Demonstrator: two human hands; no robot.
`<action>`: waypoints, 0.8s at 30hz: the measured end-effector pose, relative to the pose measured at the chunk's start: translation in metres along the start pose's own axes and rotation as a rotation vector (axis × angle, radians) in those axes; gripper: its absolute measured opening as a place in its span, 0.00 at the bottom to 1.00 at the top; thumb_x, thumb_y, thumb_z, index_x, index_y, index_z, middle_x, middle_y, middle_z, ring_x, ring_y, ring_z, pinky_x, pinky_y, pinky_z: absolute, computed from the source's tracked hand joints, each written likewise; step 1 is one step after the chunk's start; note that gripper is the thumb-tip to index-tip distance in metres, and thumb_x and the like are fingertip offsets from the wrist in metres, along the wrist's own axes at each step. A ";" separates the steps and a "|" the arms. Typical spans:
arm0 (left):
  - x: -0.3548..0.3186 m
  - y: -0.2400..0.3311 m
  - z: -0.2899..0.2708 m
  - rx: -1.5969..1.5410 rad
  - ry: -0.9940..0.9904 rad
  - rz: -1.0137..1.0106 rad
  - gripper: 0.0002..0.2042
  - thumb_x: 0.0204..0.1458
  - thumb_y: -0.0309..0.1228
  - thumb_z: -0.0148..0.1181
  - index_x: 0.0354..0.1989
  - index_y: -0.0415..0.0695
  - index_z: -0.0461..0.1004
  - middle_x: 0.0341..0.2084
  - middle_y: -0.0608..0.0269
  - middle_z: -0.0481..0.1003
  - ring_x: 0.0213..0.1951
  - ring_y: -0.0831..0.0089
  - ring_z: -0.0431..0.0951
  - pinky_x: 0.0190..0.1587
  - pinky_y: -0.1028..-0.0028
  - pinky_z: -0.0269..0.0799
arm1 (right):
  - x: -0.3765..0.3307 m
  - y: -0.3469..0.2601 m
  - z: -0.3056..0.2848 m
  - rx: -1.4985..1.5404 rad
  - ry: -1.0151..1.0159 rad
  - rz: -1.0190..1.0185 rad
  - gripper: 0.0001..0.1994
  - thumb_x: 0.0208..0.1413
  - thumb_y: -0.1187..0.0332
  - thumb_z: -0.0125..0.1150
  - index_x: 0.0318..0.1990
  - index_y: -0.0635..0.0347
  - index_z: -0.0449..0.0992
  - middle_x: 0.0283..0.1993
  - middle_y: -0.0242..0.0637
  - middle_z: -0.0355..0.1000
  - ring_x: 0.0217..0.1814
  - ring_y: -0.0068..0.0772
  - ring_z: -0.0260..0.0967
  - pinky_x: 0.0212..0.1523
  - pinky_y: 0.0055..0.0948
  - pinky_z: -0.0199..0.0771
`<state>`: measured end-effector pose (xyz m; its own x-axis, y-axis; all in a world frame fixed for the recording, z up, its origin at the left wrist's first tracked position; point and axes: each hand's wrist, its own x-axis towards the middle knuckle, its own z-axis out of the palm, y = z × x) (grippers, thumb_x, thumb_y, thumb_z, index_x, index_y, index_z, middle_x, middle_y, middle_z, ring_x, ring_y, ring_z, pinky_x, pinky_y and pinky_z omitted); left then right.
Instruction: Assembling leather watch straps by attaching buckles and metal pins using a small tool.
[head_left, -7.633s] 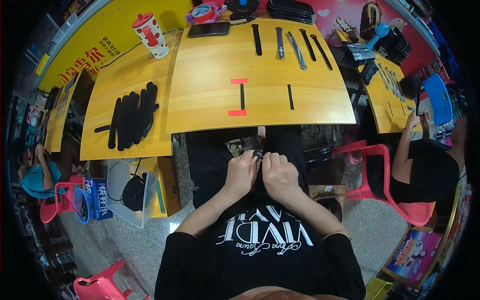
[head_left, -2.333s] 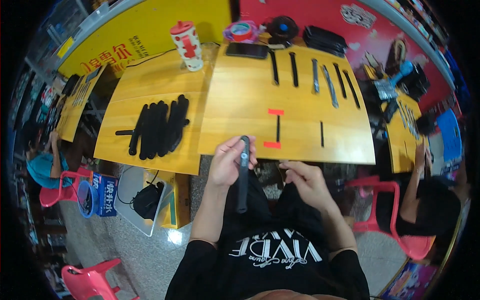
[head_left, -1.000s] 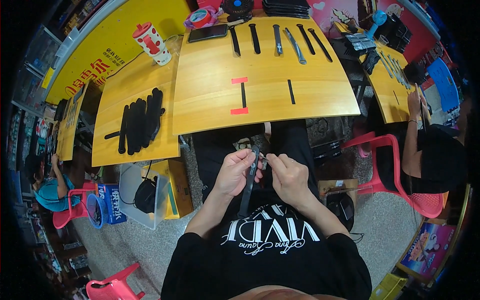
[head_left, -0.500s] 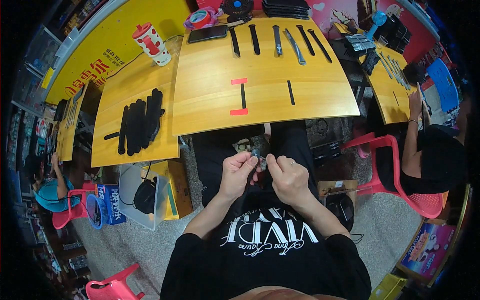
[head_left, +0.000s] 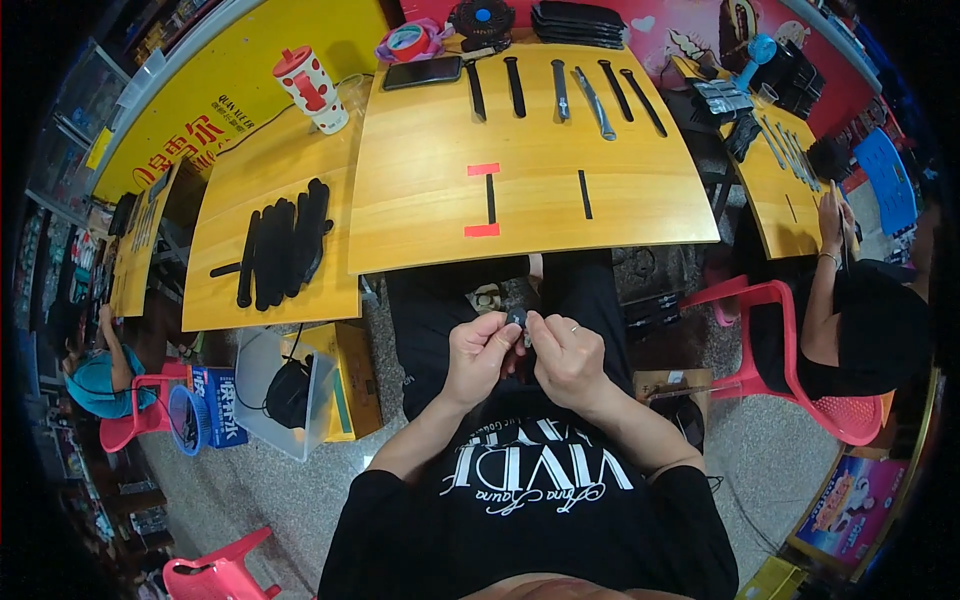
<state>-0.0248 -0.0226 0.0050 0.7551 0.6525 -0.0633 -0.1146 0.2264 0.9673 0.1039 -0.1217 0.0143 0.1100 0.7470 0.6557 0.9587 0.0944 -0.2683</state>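
In front of my lap, my left hand (head_left: 477,354) pinches a small dark rounded end of a black strap (head_left: 516,317) between thumb and fingers. My right hand (head_left: 567,355), closed and wearing a ring, meets it from the other side with thumb and forefinger at the same piece. The rest of the strap is mostly hidden by my fingers. Above on the wooden table (head_left: 420,215) lie several black straps (head_left: 514,87) in a row, with a grey strap (head_left: 561,90) and a grey-blue one (head_left: 594,103) among them.
Red tape (head_left: 482,231) marks both ends of a short black strip; another black strip (head_left: 585,194) lies beside it. A phone (head_left: 422,72), tape roll, fan and black stack sit at the back. Left, a side table holds bundled black straps (head_left: 285,245) and a tumbler (head_left: 311,92). People sit both sides.
My right hand has come in to the left, closing the gap, so both hands now pinch the dark end together. The view has tilted slightly; the table items appear lower.
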 end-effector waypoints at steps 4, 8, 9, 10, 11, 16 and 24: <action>0.006 0.007 -0.015 0.086 -0.114 -0.052 0.09 0.62 0.27 0.55 0.28 0.40 0.76 0.19 0.71 0.73 0.17 0.87 0.67 0.19 0.85 0.61 | 0.009 0.010 -0.012 -0.085 -0.071 -0.130 0.15 0.44 0.70 0.58 0.41 0.68 0.76 0.25 0.35 0.65 0.22 0.29 0.66 0.19 0.26 0.64; 0.013 0.014 -0.027 0.238 -0.307 -0.132 0.09 0.60 0.27 0.56 0.28 0.40 0.77 0.19 0.70 0.74 0.17 0.87 0.67 0.18 0.85 0.60 | 0.020 0.025 -0.029 -0.147 -0.186 -0.368 0.14 0.43 0.69 0.59 0.38 0.68 0.76 0.24 0.34 0.65 0.23 0.28 0.66 0.19 0.25 0.65; 0.014 0.017 -0.028 0.268 -0.325 -0.140 0.09 0.60 0.27 0.56 0.28 0.40 0.78 0.18 0.70 0.75 0.16 0.88 0.66 0.18 0.86 0.60 | 0.020 0.028 -0.030 -0.150 -0.188 -0.366 0.14 0.43 0.69 0.59 0.38 0.68 0.76 0.24 0.34 0.65 0.23 0.28 0.66 0.19 0.25 0.65; 0.018 0.020 -0.028 0.266 -0.328 -0.140 0.09 0.60 0.27 0.56 0.28 0.40 0.78 0.18 0.70 0.75 0.16 0.88 0.66 0.18 0.86 0.60 | 0.020 0.032 -0.029 -0.162 -0.167 -0.423 0.13 0.44 0.69 0.59 0.37 0.68 0.76 0.23 0.33 0.65 0.22 0.28 0.66 0.19 0.24 0.65; 0.021 0.024 -0.029 0.344 -0.400 -0.119 0.08 0.59 0.26 0.57 0.30 0.38 0.79 0.18 0.67 0.75 0.17 0.84 0.68 0.20 0.82 0.63 | 0.020 0.034 -0.029 -0.169 -0.145 -0.483 0.13 0.44 0.69 0.59 0.36 0.68 0.76 0.23 0.33 0.65 0.22 0.28 0.66 0.20 0.24 0.65; 0.011 -0.001 -0.017 0.572 -0.988 0.242 0.09 0.58 0.28 0.60 0.36 0.32 0.79 0.23 0.56 0.79 0.24 0.73 0.78 0.26 0.74 0.72 | 0.038 0.047 -0.041 -0.086 -0.198 -0.369 0.15 0.40 0.73 0.59 0.39 0.68 0.75 0.25 0.35 0.64 0.25 0.32 0.67 0.21 0.27 0.67; 0.027 0.013 -0.028 0.100 -0.166 -0.144 0.07 0.60 0.28 0.58 0.39 0.38 0.79 0.24 0.65 0.77 0.20 0.83 0.73 0.21 0.85 0.69 | 0.014 0.029 -0.031 0.401 -0.055 0.232 0.05 0.53 0.79 0.61 0.37 0.66 0.76 0.29 0.46 0.73 0.28 0.47 0.75 0.27 0.36 0.72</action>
<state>-0.0236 0.0186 0.0094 0.8559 0.4887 -0.1690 0.0602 0.2303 0.9712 0.1414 -0.1293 0.0375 0.2854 0.8112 0.5104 0.7321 0.1592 -0.6624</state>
